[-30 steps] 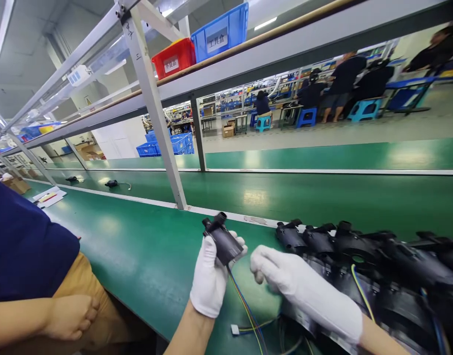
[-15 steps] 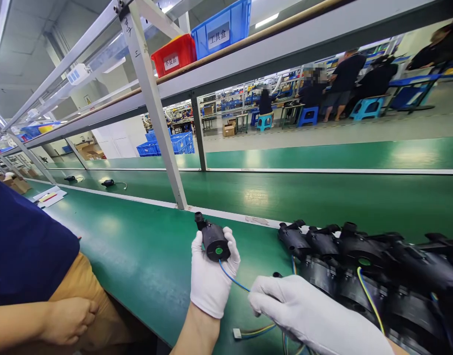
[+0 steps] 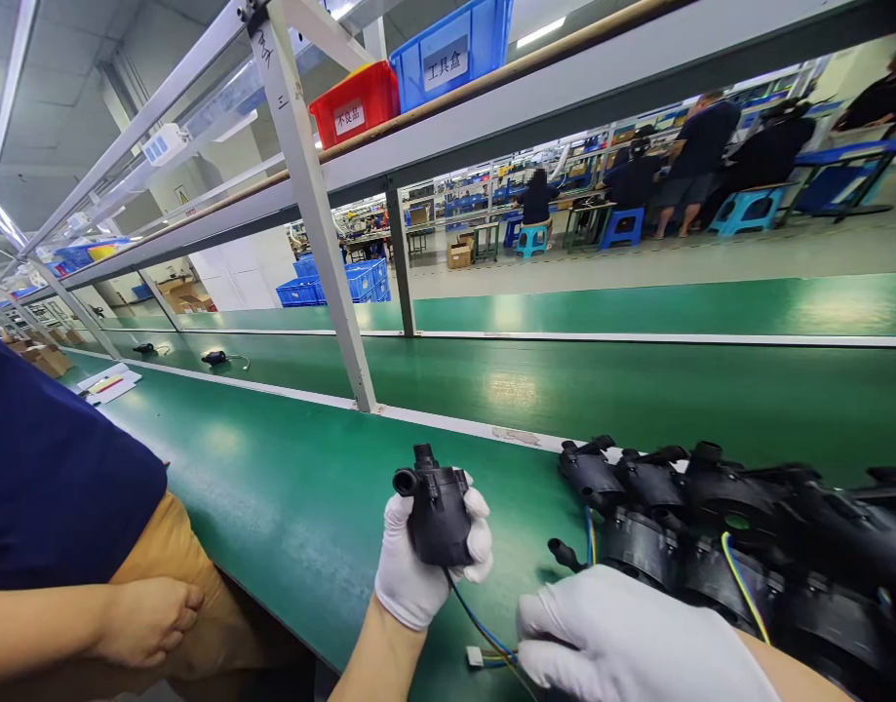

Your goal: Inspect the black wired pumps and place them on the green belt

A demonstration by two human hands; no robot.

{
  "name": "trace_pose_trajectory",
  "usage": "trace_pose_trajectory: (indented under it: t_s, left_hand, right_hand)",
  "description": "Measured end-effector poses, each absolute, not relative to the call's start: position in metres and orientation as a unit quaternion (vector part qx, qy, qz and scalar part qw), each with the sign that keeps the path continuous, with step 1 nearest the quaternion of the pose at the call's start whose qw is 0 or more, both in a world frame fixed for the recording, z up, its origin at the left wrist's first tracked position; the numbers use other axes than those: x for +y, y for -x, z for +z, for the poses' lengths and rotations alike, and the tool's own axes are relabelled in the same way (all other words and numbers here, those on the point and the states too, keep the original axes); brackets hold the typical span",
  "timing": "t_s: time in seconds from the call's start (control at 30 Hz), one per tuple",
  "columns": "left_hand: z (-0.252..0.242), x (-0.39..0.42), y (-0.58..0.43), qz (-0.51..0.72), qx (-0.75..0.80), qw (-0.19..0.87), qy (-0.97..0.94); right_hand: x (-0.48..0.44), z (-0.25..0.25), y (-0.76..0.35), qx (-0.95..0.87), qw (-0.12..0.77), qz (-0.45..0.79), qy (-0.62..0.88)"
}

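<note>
My left hand [image 3: 418, 575], in a white glove, is closed round a small black pump [image 3: 437, 512] held upright over the green bench, its two ports pointing up and left. Coloured wires trail from the pump down to a white connector [image 3: 477, 657]. My right hand [image 3: 623, 643], also gloved, lies low on the bench by those wires, fingers curled; what they hold is hidden. A pile of several black pumps [image 3: 711, 526] lies just right of both hands.
A seated person in a dark blue shirt [image 3: 53, 487] rests a hand [image 3: 144, 619] on a knee at my left. A metal post [image 3: 323, 224] rises from the bench [image 3: 272, 468]. Beyond it, a conveyor belt [image 3: 564, 380] carries two pumps [image 3: 214, 358].
My left hand has turned the pump so its ports face up and left instead of its round end. My right hand has dropped lower toward the wires.
</note>
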State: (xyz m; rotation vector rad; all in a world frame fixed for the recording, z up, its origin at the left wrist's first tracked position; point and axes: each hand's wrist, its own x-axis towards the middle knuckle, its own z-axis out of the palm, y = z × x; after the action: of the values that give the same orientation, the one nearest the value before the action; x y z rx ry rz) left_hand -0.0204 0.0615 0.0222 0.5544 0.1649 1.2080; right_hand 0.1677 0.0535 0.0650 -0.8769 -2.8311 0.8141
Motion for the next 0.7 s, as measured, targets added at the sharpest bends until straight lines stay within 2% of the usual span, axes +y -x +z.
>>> trace_pose_trajectory:
  t_s: [0.13, 0.27, 0.37, 0.5, 0.6, 0.7]
  left_hand:
    - [0.022, 0.060, 0.021, 0.567, 0.098, 0.771, -0.273]
    - [0.024, 0.056, 0.016, 0.591, 0.154, 0.714, -0.341]
    - [0.023, 0.049, 0.008, 0.621, 0.274, 0.578, -0.453]
    - [0.016, 0.036, 0.003, 0.607, 0.421, 0.351, -0.576]
    - [0.012, 0.033, 0.005, 0.609, 0.441, 0.280, -0.596]
    - [0.010, 0.034, 0.005, 0.611, 0.444, 0.271, -0.597]
  right_hand:
    - [0.057, 0.072, -0.171, -0.898, 0.059, 0.301, 0.317]
    - [0.061, 0.074, -0.173, -0.830, 0.159, 0.391, 0.366]
    - [0.065, 0.064, -0.173, -0.808, 0.222, 0.411, 0.359]
    - [0.069, 0.051, -0.171, -0.807, 0.255, 0.397, 0.355]
    - [0.069, 0.049, -0.168, -0.799, 0.266, 0.414, 0.345]
    - [0.069, 0.048, -0.164, -0.795, 0.274, 0.424, 0.337]
